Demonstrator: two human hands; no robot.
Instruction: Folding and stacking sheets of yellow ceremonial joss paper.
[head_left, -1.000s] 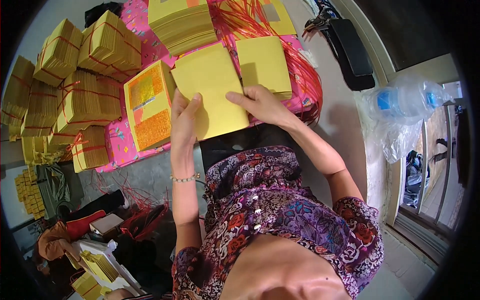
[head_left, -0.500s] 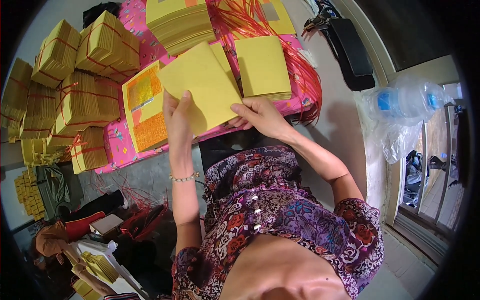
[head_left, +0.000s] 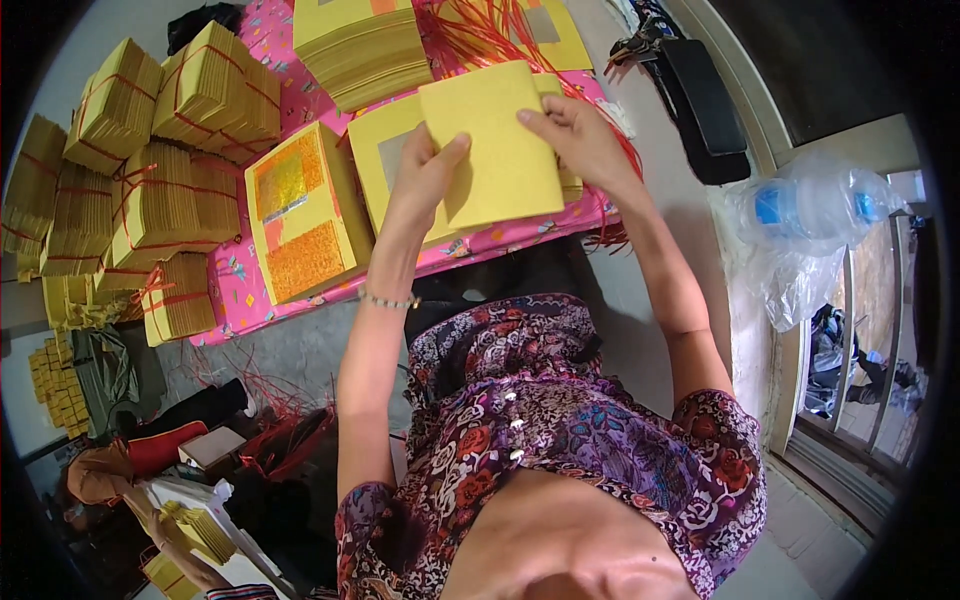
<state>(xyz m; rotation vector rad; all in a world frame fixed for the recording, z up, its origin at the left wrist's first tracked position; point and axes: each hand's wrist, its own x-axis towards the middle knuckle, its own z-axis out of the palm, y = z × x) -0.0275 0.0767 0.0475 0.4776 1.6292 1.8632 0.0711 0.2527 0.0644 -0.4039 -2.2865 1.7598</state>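
Note:
A piece of folded yellow paper (head_left: 495, 165) is held up over the pink-covered table between my two hands. My left hand (head_left: 425, 178) is closed on its left edge, thumb on the front and fingers partly hidden behind. At the upper right edge, my right hand (head_left: 582, 145) pinches the paper with the thumb on top. Behind my left hand lies a yellow sheet with a grey patch (head_left: 400, 148). The pile of folded yellow paper on the right is mostly covered by the held piece. To the left sits a stack with orange and gold foil (head_left: 300, 210).
Several bundles of yellow paper (head_left: 165, 210) tied with red strips stand at the left. A tall paper stack (head_left: 365, 60) and loose red strips (head_left: 490, 35) lie at the back of the pink tablecloth (head_left: 232, 310). Another person's arm (head_left: 195, 568) shows at lower left.
Both hands have moved right and up with the yellow paper, which now sits over the right-hand pile. The orange-foil stack and the grey-patched sheet are more exposed.

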